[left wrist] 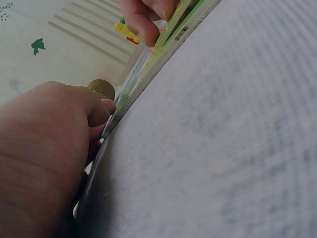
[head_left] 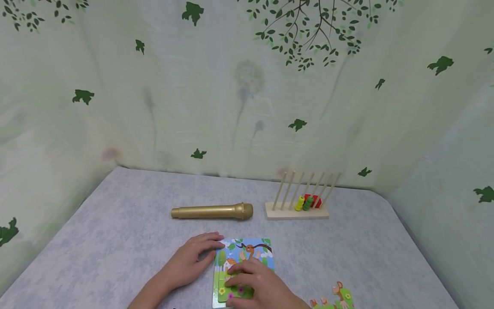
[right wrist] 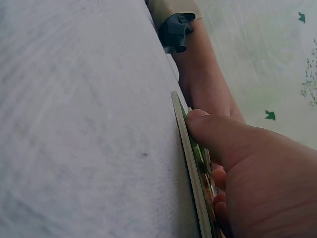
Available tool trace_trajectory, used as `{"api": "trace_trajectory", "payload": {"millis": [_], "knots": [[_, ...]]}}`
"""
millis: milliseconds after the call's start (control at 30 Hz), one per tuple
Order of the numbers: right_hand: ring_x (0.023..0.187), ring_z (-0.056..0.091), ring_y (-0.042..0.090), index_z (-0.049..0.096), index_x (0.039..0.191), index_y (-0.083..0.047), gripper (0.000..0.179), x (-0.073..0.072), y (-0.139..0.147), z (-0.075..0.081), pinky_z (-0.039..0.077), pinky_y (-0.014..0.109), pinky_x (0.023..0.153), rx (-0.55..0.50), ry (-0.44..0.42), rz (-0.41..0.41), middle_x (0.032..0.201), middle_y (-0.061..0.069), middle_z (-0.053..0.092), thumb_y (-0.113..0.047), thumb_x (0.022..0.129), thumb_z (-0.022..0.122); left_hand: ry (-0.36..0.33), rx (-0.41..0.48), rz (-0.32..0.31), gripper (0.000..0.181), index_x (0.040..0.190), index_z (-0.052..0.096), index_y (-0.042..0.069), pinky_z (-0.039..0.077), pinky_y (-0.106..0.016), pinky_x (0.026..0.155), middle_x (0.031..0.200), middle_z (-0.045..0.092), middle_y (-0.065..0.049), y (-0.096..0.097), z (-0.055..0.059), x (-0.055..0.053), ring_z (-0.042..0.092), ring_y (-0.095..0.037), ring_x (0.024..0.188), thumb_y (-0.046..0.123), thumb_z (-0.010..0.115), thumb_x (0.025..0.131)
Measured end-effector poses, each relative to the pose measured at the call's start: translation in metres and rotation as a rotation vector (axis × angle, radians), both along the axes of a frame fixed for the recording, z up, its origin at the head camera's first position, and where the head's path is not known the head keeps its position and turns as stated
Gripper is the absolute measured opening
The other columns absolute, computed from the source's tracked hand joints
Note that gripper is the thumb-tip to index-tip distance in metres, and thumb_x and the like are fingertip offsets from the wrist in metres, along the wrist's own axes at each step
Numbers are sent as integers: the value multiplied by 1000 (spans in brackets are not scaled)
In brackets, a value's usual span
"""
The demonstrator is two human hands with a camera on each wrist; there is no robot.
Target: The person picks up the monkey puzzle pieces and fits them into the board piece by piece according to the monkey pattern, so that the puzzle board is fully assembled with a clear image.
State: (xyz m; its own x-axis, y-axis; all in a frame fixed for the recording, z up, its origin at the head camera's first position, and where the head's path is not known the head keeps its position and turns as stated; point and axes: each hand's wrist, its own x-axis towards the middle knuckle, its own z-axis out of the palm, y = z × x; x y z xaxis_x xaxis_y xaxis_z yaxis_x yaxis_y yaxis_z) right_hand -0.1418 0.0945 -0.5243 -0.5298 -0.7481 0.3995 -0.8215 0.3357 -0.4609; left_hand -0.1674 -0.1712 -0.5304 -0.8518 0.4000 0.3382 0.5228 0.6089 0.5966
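A jigsaw puzzle board with a picture of a tree branch, an animal and a small house lies flat on the table. My left hand rests at its upper left corner, fingers extended and fingertips touching the edge. Over the lower part of the board, my right hand has bent fingers and thumb on a green puzzle piece; the palm hides much of it. In the left wrist view, the right fingertips meet a strip slightly raised above the board. The right thumb lies near the board's edge in the right wrist view.
Loose puzzle pieces lie at the right front, partly cut off by the frame. Behind the board are a gold toy microphone and a wooden peg stand with yellow, green and red beads. A leaf-patterned curtain stands behind the table.
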Motion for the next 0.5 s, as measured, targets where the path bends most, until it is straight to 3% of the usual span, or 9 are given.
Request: {"api": "trace_trajectory", "payload": {"millis": [167, 300, 500], "knots": [[116, 60, 7, 77, 112, -24, 24, 0, 0, 0, 51, 21, 98, 4, -21, -6, 125, -8, 68, -40, 94, 77, 7, 0, 1, 27, 121, 74, 27, 50, -56, 106, 139, 65, 5, 0, -1, -1, 59, -24, 134, 12, 68, 99], [113, 62, 7, 77, 110, -23, 23, -1, -1, -2, 50, 19, 98, -17, 58, 11, 123, -6, 69, -38, 93, 78, 17, 1, -2, 27, 120, 74, 26, 50, -56, 105, 139, 66, 5, 0, -1, 0, 59, -25, 134, 12, 69, 99], [105, 62, 7, 78, 109, -20, 15, -4, -2, -2, 47, 14, 95, -38, 83, 39, 117, -5, 70, -26, 95, 77, 25, 7, -9, 27, 120, 75, 26, 50, -56, 105, 138, 66, 4, 0, -1, -1, 59, -25, 133, 11, 69, 99]]}}
